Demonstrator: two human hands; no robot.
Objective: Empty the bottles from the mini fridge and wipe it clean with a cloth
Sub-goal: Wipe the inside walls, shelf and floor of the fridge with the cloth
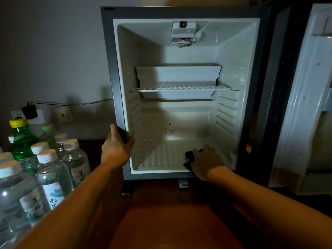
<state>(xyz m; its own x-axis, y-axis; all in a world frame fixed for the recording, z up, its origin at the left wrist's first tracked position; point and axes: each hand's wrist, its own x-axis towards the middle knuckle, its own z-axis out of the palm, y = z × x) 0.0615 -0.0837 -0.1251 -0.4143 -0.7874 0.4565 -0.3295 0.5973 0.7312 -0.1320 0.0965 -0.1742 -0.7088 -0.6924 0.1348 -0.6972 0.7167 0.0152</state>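
- Nearest the lens: clear water bottles (52, 178) with white caps, bunched at my lower left on the desk (179, 221). Labels carry print I can't read.
- Green bottle (22, 141) with a yellow cap stands upright behind them; a second greenish bottle (47, 133) sits further back, blurred.
- Both my forearms reach forward over the reddish-brown desk toward the mini fridge (111, 69).
- Left hand (116, 146): fingers curled round the fridge's left front frame edge near the bottom, thumb on the outer side. Gripping the frame.
- Right hand (206, 160): down on the fridge floor at the front right, fingers curled over a dark cloth (188, 159). Cloth is bunched and touching the ribbed white floor; part of it pokes out left of my fingers.
- Fridge interior: white, no bottles in it. Wire shelf (179, 88) across the middle, white tray-shaped box (177, 72) behind and above it. Specks on the right inner wall.
- Small control unit (184, 30) hangs from the ceiling of the cavity, some loose wiring under it.
- Fridge door (309, 97) is swung open on the right, inner liner facing me.
- Wall behind the bottles: sockets (37, 116), a black plug adapter (29, 111) in one, thin cable running right toward the fridge.
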